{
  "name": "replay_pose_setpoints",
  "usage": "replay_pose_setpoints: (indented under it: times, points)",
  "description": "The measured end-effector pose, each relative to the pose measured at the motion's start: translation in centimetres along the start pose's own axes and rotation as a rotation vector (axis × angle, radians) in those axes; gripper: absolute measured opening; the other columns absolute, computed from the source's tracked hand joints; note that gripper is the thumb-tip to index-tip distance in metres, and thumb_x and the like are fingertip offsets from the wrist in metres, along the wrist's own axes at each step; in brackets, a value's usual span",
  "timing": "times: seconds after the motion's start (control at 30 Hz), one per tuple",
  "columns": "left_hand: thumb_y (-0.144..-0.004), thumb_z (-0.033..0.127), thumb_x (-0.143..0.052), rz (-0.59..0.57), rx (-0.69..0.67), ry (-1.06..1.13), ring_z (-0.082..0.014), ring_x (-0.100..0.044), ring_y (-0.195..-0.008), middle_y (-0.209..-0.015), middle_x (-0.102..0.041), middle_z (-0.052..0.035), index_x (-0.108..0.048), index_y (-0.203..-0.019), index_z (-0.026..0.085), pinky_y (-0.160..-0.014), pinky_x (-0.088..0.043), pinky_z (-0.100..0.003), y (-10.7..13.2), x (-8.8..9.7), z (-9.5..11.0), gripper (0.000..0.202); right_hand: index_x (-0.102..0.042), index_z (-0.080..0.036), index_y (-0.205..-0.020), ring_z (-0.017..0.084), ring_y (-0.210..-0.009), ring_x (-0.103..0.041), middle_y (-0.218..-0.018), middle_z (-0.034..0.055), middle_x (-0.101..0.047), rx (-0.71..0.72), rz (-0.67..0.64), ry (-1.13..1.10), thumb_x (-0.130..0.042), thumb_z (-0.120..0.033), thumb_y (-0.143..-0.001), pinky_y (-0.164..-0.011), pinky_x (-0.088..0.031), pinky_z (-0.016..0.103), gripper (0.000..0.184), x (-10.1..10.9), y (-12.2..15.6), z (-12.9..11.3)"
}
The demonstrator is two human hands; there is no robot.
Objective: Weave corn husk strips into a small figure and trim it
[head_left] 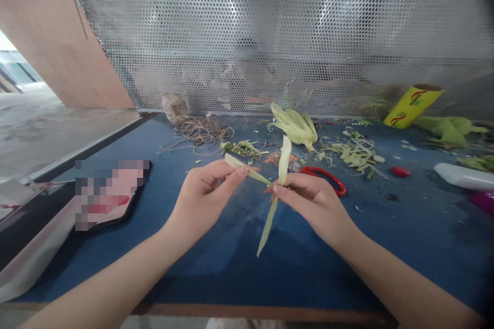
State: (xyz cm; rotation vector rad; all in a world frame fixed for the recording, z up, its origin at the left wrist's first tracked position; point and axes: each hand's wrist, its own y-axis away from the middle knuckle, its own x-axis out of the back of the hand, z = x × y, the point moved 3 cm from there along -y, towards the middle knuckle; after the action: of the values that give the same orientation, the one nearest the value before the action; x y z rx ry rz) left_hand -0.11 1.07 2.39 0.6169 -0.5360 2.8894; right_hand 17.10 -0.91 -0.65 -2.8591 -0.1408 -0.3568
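Note:
My left hand (210, 190) pinches one end of a pale green corn husk strip (257, 175) between thumb and fingers. Pressed together at the crossing of the strips, the fingertips of my right hand (309, 198) grip a second husk strip (285, 157), one end standing up and a narrow tail (267, 229) hanging below. Whether the strips are knotted or only crossed is hidden by my fingers. Just behind my right hand lie red-handled scissors (328, 177). Farther back rests a bunch of corn husks (295, 126).
Brown twine (203, 131) lies loose at the back left beside a wrapped roll (174, 106). Shredded husk scraps (357, 151) litter the right side, near a yellow tube (412, 107) and a white bottle-like object (466, 176). A blurred dark-edged object (116, 195) is at left. Perforated metal (270, 20) borders the blue table (216, 272).

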Motion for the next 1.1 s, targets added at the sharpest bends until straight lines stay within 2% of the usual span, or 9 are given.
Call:
replay_pose_setpoints:
  times: [0.1,0.23,0.3,0.43,0.63,0.7,0.83,0.97,1.1]
  points:
    - [-0.079,0.030,-0.055,-0.019,0.022,0.036,-0.0152,-0.056,-0.069,-0.066,-0.063,0.0004,-0.067,-0.069,0.018,-0.061,-0.042,-0.024,0.0,-0.2,-0.2,0.019,-0.069,-0.021,-0.073,0.018,-0.075,-0.064,-0.072,0.0024,-0.069,0.011,0.035,-0.074,-0.059,-0.030,-0.076,-0.070,-0.049,0.030,0.014,0.2,0.0,0.2]
    - [-0.072,0.032,-0.064,-0.232,0.061,0.264,-0.0146,-0.056,-0.071,-0.074,-0.061,-0.0011,-0.060,-0.081,0.016,-0.061,-0.043,-0.024,0.2,-1.9,-0.7,0.019,-0.071,-0.027,-0.085,0.020,-0.087,-0.062,-0.087,0.0021,-0.069,0.086,0.097,-0.149,-0.061,-0.029,-0.075,-0.081,-0.047,0.034,0.014,0.0,0.0,0.3]
    - [-0.066,0.030,-0.070,-0.285,0.035,0.303,-0.0147,-0.057,-0.073,-0.078,-0.060,-0.0017,-0.058,-0.083,0.015,-0.062,-0.044,-0.024,0.4,-2.7,-0.9,0.025,-0.070,-0.031,-0.090,0.020,-0.097,-0.058,-0.099,0.0016,-0.066,0.133,0.086,-0.181,-0.062,-0.027,-0.075,-0.085,-0.046,0.034,0.018,-0.4,-0.1,0.1]
    - [-0.070,0.025,-0.068,-0.209,0.010,0.330,-0.0160,-0.059,-0.077,-0.082,-0.062,-0.0028,-0.061,-0.084,0.016,-0.069,-0.046,-0.027,0.6,-3.2,-1.0,0.018,-0.070,-0.030,-0.092,0.021,-0.108,-0.051,-0.105,0.0041,-0.062,0.152,0.006,-0.185,-0.055,-0.031,-0.081,-0.090,-0.044,0.037,0.019,-1.1,-0.1,-0.2]
    - [-0.068,0.024,-0.069,-0.228,0.031,0.284,-0.0213,-0.061,-0.087,-0.095,-0.067,-0.0065,-0.069,-0.079,0.016,-0.077,-0.049,-0.031,0.8,-3.3,-1.1,0.013,-0.071,-0.026,-0.074,0.020,-0.091,-0.057,-0.089,0.0034,-0.061,0.126,0.197,-0.178,-0.066,-0.028,-0.070,-0.080,-0.046,0.035,0.007,-0.2,-0.4,0.4]
    - [-0.067,0.025,-0.070,-0.235,0.060,0.336,-0.0196,-0.063,-0.078,-0.087,-0.070,-0.0053,-0.069,-0.081,0.017,-0.072,-0.051,-0.030,0.9,-3.4,-1.0,0.017,-0.071,-0.026,-0.071,0.018,-0.086,-0.057,-0.082,0.0020,-0.059,0.149,0.173,-0.182,-0.067,-0.025,-0.069,-0.077,-0.047,0.032,0.005,-0.2,-0.4,0.4]
    - [-0.068,0.023,-0.069,-0.249,0.113,0.378,-0.0167,-0.064,-0.064,-0.065,-0.069,-0.0022,-0.069,-0.067,0.016,-0.065,-0.052,-0.027,0.9,-3.6,-0.7,0.007,-0.071,-0.023,-0.071,0.017,-0.077,-0.057,-0.080,0.0029,-0.057,0.074,0.058,-0.175,-0.064,-0.031,-0.072,-0.067,-0.049,0.030,0.010,-0.6,-0.3,0.4]
    - [-0.066,0.019,-0.068,-0.242,0.160,0.345,-0.0167,-0.063,-0.061,-0.061,-0.068,-0.0027,-0.069,-0.063,0.016,-0.061,-0.052,-0.027,0.8,-3.7,-0.3,0.005,-0.072,-0.025,-0.071,0.018,-0.081,-0.057,-0.082,0.0034,-0.059,0.092,0.063,-0.111,-0.065,-0.034,-0.072,-0.074,-0.048,0.032,0.011,-0.3,-0.3,0.2]
    - [-0.066,0.019,-0.067,-0.310,0.174,0.370,-0.0145,-0.060,-0.059,-0.057,-0.066,-0.0023,-0.067,-0.057,0.015,-0.058,-0.050,-0.024,1.0,-4.0,-0.4,0.010,-0.073,-0.028,-0.071,0.018,-0.086,-0.054,-0.083,0.0029,-0.056,0.160,0.093,-0.052,-0.065,-0.029,-0.072,-0.077,-0.047,0.031,0.008,0.1,-0.2,-0.2]
